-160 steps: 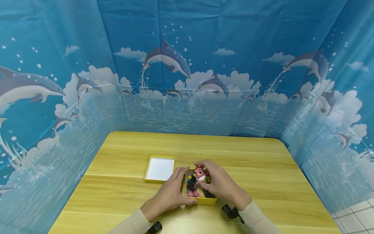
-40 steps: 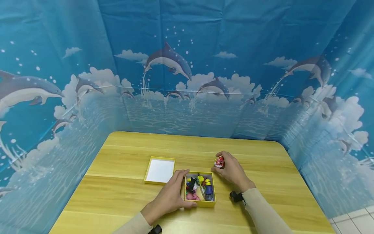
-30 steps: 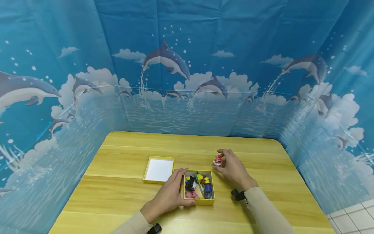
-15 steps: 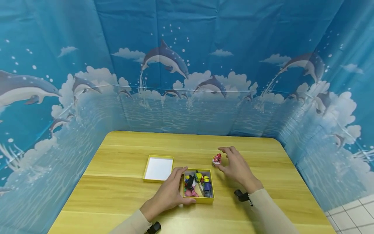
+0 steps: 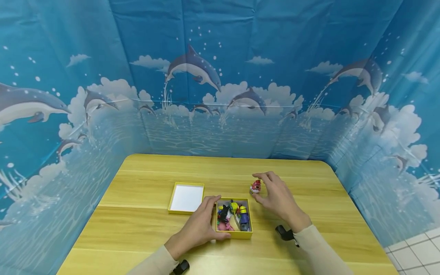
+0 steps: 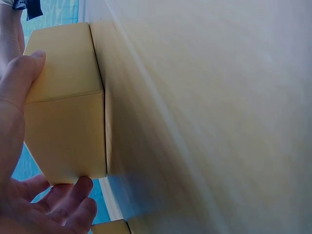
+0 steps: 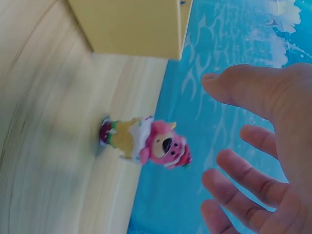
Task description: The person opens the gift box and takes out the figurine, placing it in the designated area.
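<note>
Left hand (image 5: 196,228) gripped the yellow box (image 5: 241,235), thumb on the near wall, fingers on the far wall, presumably to steady it. Right hand (image 5: 281,198) held nothing; its digits were spread, clear of the pink bear figurine (image 5: 255,187) just beside them, which stood upright on the table (image 5: 144,244) beyond and right of the gripped box. Contents, right of the left palm, included a minion-style figurine (image 5: 244,219), a black figurine (image 5: 223,213) and a yellow-green figurine (image 5: 234,207), crowded together. Beyond and left of the grip, the lid (image 5: 187,198) lay interior upward, likely to leave the contents accessible.
</note>
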### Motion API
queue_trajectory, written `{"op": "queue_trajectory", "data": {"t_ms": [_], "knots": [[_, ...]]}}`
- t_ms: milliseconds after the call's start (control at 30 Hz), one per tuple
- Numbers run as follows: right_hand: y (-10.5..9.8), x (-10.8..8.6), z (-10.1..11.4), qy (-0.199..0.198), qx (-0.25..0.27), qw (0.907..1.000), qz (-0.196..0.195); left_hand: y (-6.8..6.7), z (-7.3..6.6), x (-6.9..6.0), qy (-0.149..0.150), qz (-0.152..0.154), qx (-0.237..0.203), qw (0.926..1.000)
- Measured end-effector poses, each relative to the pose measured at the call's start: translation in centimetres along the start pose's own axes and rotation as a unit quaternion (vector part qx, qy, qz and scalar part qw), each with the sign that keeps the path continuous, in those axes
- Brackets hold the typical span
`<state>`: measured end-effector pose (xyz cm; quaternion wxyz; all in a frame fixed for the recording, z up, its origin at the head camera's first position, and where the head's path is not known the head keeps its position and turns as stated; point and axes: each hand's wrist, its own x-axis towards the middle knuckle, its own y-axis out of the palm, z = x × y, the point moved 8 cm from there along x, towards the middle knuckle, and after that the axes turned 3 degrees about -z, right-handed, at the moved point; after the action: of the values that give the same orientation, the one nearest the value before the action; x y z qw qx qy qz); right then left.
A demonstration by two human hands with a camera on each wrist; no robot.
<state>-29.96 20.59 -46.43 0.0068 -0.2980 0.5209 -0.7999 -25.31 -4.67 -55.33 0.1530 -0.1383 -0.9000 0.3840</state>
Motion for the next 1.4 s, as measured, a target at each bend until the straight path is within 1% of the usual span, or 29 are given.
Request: {"op": "queue_trajectory", "data": {"t_ms": [167,367,567,733,933,1300,1400], "knots": [[-0.1,-0.1,1.7,-0.035,-0.012,0.9993,0.002,0.0,-0.1,-0.1,0.0,0.002,-0.002,1.0],[0.2,-0.2,3.3,-0.053,-0.015,0.9983,0.017,0.0,0.0,0.1,0.001,0.004,-0.004,1.0],[0.6,-0.2,5.0,-0.075,-0.008,0.9966,0.033,-0.2,-0.2,0.0,0.012,-0.001,0.008,0.9999],[1.0,-0.1,6.1,-0.09,-0.01,0.9942,0.058,-0.2,-0.3,0.1,0.019,-0.002,0.012,0.9997],[1.6,-0.1,7.4,-0.113,0.003,0.9895,0.089,-0.1,-0.3,0.1,0.014,0.0,0.009,0.9999],[3.4,-0.3,9.2,-0.152,0.023,0.9763,0.153,-0.1,-0.4,0.0,0.018,0.0,0.005,0.9998],[4.0,-0.3,9.4,-0.152,0.022,0.9737,0.168,0.0,-0.3,0.0,0.018,-0.002,0.007,0.9998]]}}
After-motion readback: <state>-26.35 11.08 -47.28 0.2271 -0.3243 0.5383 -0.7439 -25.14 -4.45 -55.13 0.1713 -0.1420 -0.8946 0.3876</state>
